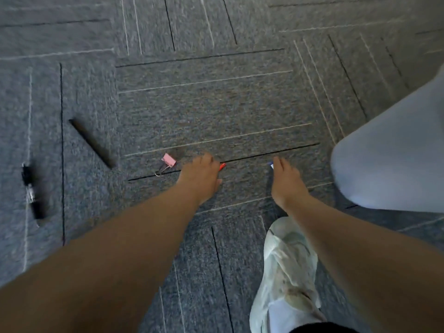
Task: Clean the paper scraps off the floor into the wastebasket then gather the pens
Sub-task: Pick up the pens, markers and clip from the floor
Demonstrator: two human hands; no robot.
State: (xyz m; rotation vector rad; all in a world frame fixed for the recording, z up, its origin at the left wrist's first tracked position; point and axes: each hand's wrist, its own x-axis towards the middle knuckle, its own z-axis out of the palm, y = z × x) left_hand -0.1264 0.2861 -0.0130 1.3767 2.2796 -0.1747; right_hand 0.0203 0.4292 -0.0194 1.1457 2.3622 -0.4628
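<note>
Your left hand (200, 179) is stretched down to the carpet (216, 104) with its fingers curled over a red pen (222, 165). Only the pen's red end shows, poking out past your knuckles along a dark line in the weave. Your right hand (287, 181) reaches down just to the side of it, well apart from the left, with the fingers pointing forward. A small blue-and-white piece (271, 165) sits right at those fingertips. The picture is blurred there, so you cannot tell whether you are pinching the piece or only touching it, nor whether it is the end of a pen. Just beside your left hand, on its outer side, a pink binder clip (168, 162) lies on the carpet with its wire handles toward you. Further left a black pen (92, 143) lies slantwise on the floor. Near the left edge a second black pen with a clear middle section (32, 191) lies almost straight up and down in your view. Your pale shoe (288, 272) is planted on the carpet under your right forearm. Your knee in light trousers (396, 152) fills the right side.
</note>
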